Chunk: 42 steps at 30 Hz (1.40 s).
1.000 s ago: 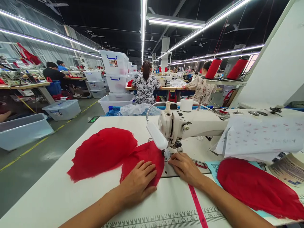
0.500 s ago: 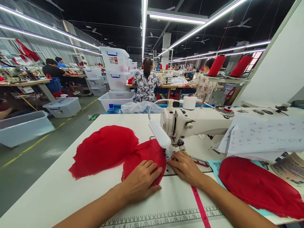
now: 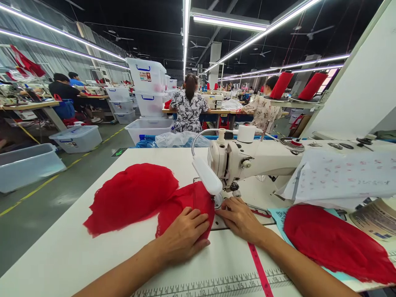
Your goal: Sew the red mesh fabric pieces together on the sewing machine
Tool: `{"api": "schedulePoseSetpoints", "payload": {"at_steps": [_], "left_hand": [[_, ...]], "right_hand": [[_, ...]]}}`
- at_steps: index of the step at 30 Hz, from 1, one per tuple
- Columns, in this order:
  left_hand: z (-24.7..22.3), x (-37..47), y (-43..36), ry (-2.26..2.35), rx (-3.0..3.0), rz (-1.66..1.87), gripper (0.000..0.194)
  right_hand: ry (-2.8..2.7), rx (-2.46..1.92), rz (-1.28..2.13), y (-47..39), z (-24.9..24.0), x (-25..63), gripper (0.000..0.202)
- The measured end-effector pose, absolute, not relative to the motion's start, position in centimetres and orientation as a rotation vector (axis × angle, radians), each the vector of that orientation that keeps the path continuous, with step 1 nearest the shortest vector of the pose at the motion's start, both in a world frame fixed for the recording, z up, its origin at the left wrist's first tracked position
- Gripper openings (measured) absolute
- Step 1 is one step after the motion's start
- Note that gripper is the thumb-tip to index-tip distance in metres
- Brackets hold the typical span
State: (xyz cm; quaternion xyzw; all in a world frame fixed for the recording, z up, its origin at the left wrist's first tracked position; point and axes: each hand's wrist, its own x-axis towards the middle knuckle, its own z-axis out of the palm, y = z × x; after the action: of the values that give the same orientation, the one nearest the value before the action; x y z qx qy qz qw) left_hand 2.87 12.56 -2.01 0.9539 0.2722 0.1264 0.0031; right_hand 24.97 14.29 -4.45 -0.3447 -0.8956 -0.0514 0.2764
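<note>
A piece of red sheer fabric [image 3: 177,208] lies partly under the needle area of a white sewing machine [image 3: 256,159]. My left hand [image 3: 188,233] rests flat on it, fingers a little bent and thumb apart. Just right of the needle, my right hand [image 3: 236,216] is down on the machine bed with its fingers drawn together. Its index fingertip meets the fabric's right edge; whether anything is pinched there is hidden. Another red fabric piece [image 3: 133,198] spreads out to the left, overlapping the first. The lamp head [image 3: 206,175] blocks part of the needle.
More red fabric [image 3: 334,243] lies at right on a light-blue sheet [image 3: 280,216], near a tape roll [image 3: 375,216]. A printed ruler [image 3: 216,284] and pink tape [image 3: 260,268] mark the front. A marked paper [image 3: 346,175] hangs on the machine. A co-worker [image 3: 190,105] sits ahead.
The view has shifted slightly. Both hands keep nearly the same places, and the red fabric under my left hand shows little movement.
</note>
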Motion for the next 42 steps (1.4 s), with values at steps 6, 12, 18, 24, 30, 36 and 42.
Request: {"api": "schedulePoseSetpoints", "payload": {"at_steps": [6,12,18,24,30,36,42], "left_hand": [[-1.7,3.0,12.5,0.87,2.947,0.382,0.03],[-1.9,2.9,12.6,0.844,2.938,0.369,0.033],[-2.0,3.1,12.6,0.819,2.917,0.355,0.033],[-1.8,3.0,12.7,0.81,2.893,0.362,0.032],[-1.9,2.7,12.9,0.795,2.896,0.384,0.031],[-2.0,2.6,13.6,0.8,2.916,0.394,0.03],[-2.6,3.8,13.9,0.979,2.928,0.402,0.035]], "right_hand": [[-2.382,-0.91,-0.123,14.2,-4.4,24.9,0.025],[-2.448,-0.828,-0.12,14.2,-4.3,24.7,0.026],[-2.445,-0.827,-0.109,14.2,-4.5,24.8,0.025],[-2.461,-0.828,-0.124,14.0,-4.4,24.8,0.024],[-2.496,-0.841,-0.2,13.8,-4.2,24.5,0.024],[-2.513,-0.868,-0.287,14.3,-4.3,24.3,0.027],[-2.55,-0.957,-0.346,15.2,-4.1,24.6,0.025]]}}
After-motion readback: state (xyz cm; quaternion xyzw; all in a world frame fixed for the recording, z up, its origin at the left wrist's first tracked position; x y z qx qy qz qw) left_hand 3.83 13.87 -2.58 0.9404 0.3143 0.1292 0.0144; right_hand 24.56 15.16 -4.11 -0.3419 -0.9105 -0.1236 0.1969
